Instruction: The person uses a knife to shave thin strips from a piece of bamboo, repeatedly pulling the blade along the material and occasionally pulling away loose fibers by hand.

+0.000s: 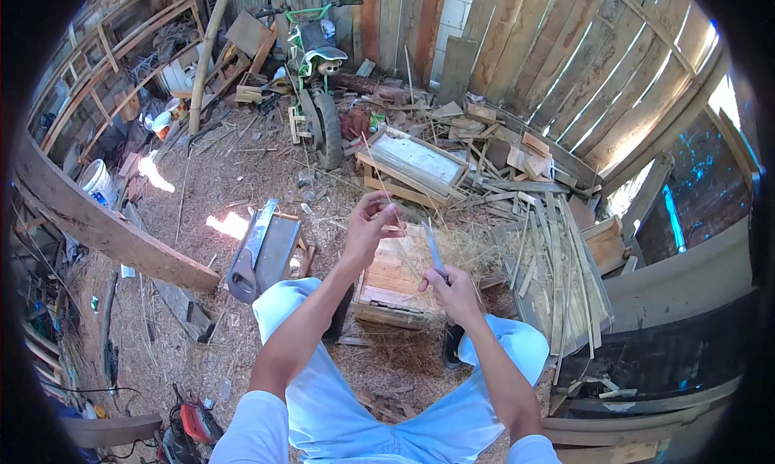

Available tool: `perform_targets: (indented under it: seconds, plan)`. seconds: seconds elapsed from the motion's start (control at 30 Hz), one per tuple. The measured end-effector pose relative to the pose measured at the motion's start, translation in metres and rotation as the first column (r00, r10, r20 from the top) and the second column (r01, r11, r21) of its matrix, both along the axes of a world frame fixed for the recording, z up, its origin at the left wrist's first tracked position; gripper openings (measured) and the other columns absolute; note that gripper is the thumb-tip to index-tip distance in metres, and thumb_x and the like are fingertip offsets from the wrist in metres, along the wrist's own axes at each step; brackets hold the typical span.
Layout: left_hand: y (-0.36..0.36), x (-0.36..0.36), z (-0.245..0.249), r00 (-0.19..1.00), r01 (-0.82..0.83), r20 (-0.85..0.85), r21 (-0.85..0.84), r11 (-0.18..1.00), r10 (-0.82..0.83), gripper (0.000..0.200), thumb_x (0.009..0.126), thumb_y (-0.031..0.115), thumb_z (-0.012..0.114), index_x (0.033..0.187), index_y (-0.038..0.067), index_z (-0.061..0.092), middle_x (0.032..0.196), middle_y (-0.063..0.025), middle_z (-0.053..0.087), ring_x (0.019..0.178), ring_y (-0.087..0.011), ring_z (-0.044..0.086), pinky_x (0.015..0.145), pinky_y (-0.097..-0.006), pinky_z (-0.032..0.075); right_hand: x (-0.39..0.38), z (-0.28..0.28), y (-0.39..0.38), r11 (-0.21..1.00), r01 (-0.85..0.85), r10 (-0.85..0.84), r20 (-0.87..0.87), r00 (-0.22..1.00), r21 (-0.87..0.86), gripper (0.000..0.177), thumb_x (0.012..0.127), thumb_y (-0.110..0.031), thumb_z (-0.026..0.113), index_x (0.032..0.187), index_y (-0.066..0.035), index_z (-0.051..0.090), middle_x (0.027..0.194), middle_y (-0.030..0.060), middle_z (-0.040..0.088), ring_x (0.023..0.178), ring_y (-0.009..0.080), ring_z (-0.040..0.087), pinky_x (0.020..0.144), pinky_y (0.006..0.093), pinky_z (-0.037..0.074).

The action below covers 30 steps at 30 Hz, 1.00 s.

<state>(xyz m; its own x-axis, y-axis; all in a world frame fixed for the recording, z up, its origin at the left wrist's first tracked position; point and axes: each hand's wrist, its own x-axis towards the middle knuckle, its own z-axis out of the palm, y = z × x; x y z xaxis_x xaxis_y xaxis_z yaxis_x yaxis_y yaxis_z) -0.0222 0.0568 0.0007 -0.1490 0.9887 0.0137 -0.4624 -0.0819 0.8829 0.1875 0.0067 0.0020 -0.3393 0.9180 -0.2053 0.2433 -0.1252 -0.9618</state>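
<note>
My left hand [374,227] is raised over a low wooden crate [393,282], its fingers pinched on a thin wooden strip [376,170]. The strip slants up and away past the fingertips. To the right, my right hand [454,293] is wrapped round the handle of a knife [434,248], whose blade points up and away from me. The blade stands apart from my left fingers. Below both hands, the slatted top of the crate lies between my knees, with fine shavings [464,250] along its right side.
A handsaw [246,272] rests by a small dark-topped bench [276,246] on the left. Long strips [565,270] are piled at right. Further off are a white-topped wooden box [420,159], scrap wood and a motorbike [319,85]. A post [121,230] crosses the left side.
</note>
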Motion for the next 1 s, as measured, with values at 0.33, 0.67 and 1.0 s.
perform_targets:
  seconds: [0.33, 0.67, 1.0]
  plan:
    - [-0.004, 0.001, 0.005, 0.996, 0.031, 0.083, -0.04, 0.999, -0.028, 0.026, 0.089, 0.013, 0.059, 0.112, 0.007, 0.049, 0.09, -0.0077, 0.059, 0.071, -0.0171, 0.063, 0.059, -0.0312, 0.058, 0.002, 0.001, 0.0, 0.989, -0.121, 0.111, 0.114, 0.987, 0.086, 0.024, 0.091, -0.025, 0.057, 0.085, -0.003, 0.065, 0.074, 0.0011, 0.065, 0.061, 0.0067, 0.049, 0.059, 0.0249, 0.04]
    - [-0.017, 0.021, -0.008, 0.88, 0.205, -0.436, -0.011, 0.979, -0.189, 0.021, 0.089, 0.016, 0.061, 0.103, 0.0, 0.059, 0.075, -0.0032, 0.059, 0.058, -0.0082, 0.056, 0.052, -0.0232, 0.048, 0.027, 0.011, 0.018, 0.98, 0.185, -0.151, -0.323, 0.934, 0.078, 0.039, 0.099, -0.025, 0.041, 0.134, -0.008, 0.041, 0.07, 0.003, 0.053, 0.047, 0.0041, 0.039, 0.041, 0.0184, 0.033]
    - [-0.032, 0.046, -0.021, 0.737, 0.359, -0.625, 0.039, 0.933, -0.258, 0.016, 0.087, 0.015, 0.064, 0.098, 0.002, 0.065, 0.071, 0.0016, 0.06, 0.055, -0.0021, 0.042, 0.049, -0.0208, 0.034, 0.035, 0.016, 0.018, 0.978, -0.076, -0.025, -0.467, 0.884, -0.195, 0.04, 0.098, -0.025, 0.044, 0.131, -0.003, 0.044, 0.081, 0.0019, 0.054, 0.049, 0.0039, 0.037, 0.041, 0.0167, 0.028]
